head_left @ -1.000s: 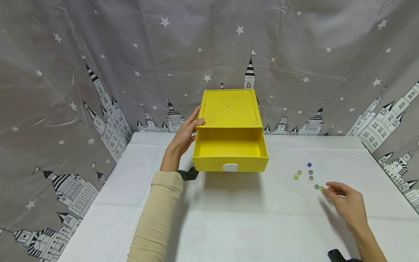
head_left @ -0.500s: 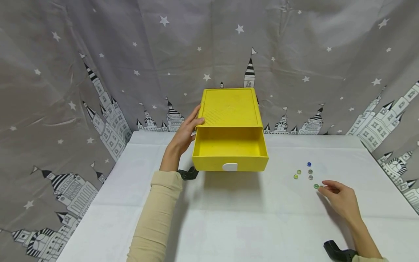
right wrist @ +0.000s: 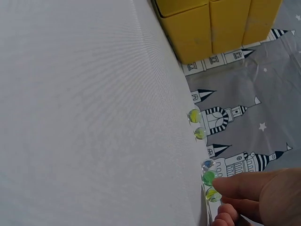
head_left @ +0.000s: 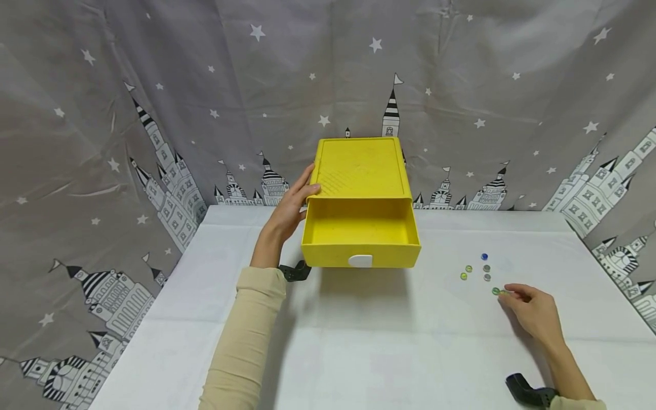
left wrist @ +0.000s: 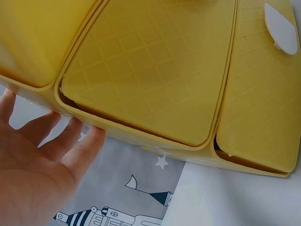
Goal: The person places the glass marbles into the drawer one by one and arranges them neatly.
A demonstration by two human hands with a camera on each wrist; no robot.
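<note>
A yellow plastic drawer unit [head_left: 361, 165] stands at the table's back, its top drawer [head_left: 361, 256] pulled out and bare inside. My left hand [head_left: 288, 213] rests against the unit's left side, thumb on the top's front corner. In the left wrist view its fingers [left wrist: 91, 146] reach nearly straight to the unit's edge. On the right, my right hand [head_left: 535, 313] pinches a yellow-green marble [right wrist: 213, 195] at its fingertips, down at table level. A green marble [right wrist: 209, 178] lies right beside it, touching a fingertip. Both drawers below are shut, as the left wrist view shows.
Several more marbles lie apart on the white cloth [head_left: 379, 353]: a blue marble [head_left: 484, 257], greyish marbles [head_left: 487, 277] and yellow-green marbles [head_left: 463, 276]. A grey castle-print curtain [head_left: 461, 57] hangs close behind the unit. Black straps sit on both wrists.
My right hand has moved slightly left onto the yellow-green marble and then stayed nearly still. The left hand and the drawer unit have not moved.
</note>
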